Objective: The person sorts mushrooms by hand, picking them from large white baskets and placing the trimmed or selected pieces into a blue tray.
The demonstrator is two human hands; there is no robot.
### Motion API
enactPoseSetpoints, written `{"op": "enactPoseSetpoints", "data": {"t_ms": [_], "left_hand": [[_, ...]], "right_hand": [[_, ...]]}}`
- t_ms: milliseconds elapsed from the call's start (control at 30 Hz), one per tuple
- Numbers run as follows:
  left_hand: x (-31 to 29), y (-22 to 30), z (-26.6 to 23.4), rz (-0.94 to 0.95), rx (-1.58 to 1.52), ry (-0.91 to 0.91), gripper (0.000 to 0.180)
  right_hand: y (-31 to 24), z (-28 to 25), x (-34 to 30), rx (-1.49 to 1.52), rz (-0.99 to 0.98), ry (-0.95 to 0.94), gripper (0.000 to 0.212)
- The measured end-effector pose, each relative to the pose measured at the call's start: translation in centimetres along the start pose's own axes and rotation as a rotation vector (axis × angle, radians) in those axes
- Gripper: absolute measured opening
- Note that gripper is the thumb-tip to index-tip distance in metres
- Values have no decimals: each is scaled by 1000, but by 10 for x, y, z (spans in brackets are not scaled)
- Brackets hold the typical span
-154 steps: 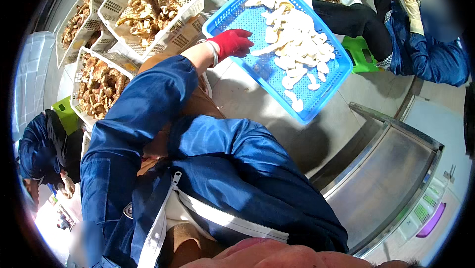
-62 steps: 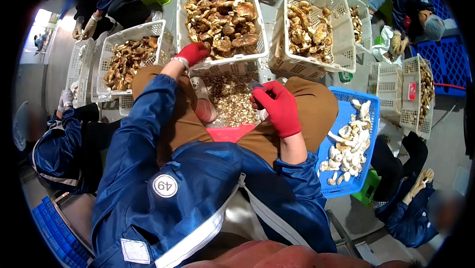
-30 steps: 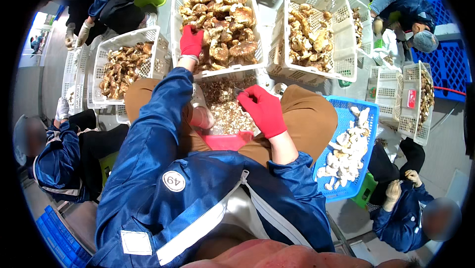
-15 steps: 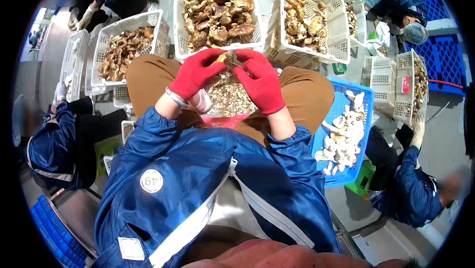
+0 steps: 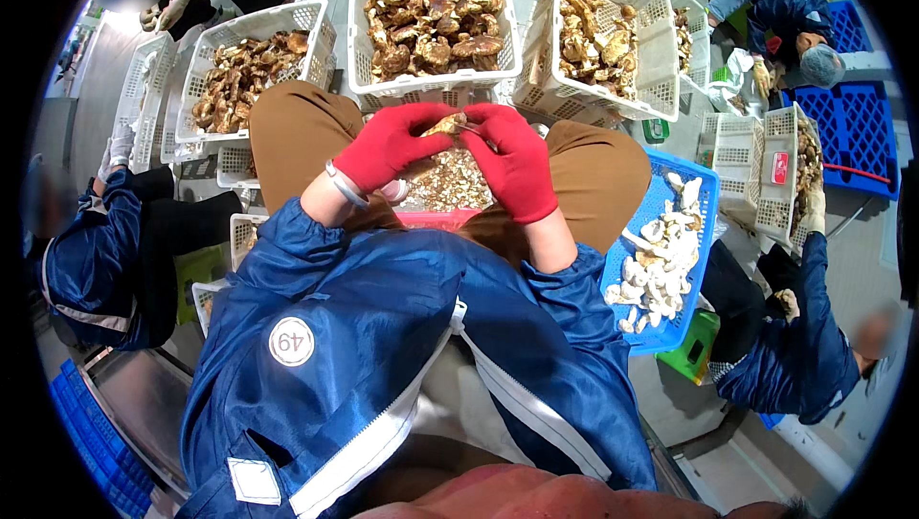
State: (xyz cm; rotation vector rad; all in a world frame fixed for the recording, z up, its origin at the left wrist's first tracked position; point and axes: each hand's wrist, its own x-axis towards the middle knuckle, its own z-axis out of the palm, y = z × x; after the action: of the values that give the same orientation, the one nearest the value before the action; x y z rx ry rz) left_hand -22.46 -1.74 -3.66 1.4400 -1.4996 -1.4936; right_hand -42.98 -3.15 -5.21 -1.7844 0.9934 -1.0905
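In my left hand (image 5: pixel 397 146), gloved in red, the fingers close round a brown-and-white mushroom (image 5: pixel 442 124). My right hand (image 5: pixel 512 160), in a matching glove, grips a small knife, whose thin blade (image 5: pixel 467 127) meets the mushroom's right end; its handle is hidden in my fingers. Pale and brown mushroom trimmings (image 5: pixel 445 182) lie below both hands in a red tub (image 5: pixel 440 219) between my legs. At my right knee stands a blue basket (image 5: pixel 678 332) holding a heap of white mushrooms (image 5: pixel 661 256).
Straight ahead is a white crate (image 5: pixel 436 88) of brown mushrooms, with further mushroom crates to its left (image 5: pixel 321 50) and right (image 5: pixel 661 78). Co-workers in blue jackets sit at the left (image 5: pixel 96 275), at the right (image 5: pixel 790 366) and at the far side. Blue plastic pallets (image 5: pixel 852 126) stand far right.
The mushroom and both hands have shifted slightly, with the blade still against the mushroom. The whole view has tilted a little. At the right, a co-worker's arm has moved up along a crate.
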Motion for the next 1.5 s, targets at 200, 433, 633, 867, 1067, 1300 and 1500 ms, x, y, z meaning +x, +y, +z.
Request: {"op": "enactPoseSetpoints", "data": {"t_ms": [200, 433, 633, 867, 1067, 1300, 1500], "left_hand": [[0, 0, 3, 103, 177, 42, 41], [2, -9, 3, 597, 748, 228, 39], [6, -13, 8, 681, 888, 355, 31], [3, 0, 8, 701, 880, 320, 29], [5, 7, 3, 746, 871, 245, 33], [3, 1, 1, -10, -15, -15, 38], [5, 1, 5, -78, -277, -85, 40]], "right_hand": [[9, -2, -2, 120, 201, -45, 19], [7, -9, 2, 231, 445, -94, 13], [8, 6, -2, 53, 190, -25, 16], [18, -5, -1, 280, 413, -76, 24], [25, -14, 4, 558, 606, -168, 24], [17, -11, 1, 245, 135, -76, 13], [15, -17, 4, 287, 328, -72, 18]]}}
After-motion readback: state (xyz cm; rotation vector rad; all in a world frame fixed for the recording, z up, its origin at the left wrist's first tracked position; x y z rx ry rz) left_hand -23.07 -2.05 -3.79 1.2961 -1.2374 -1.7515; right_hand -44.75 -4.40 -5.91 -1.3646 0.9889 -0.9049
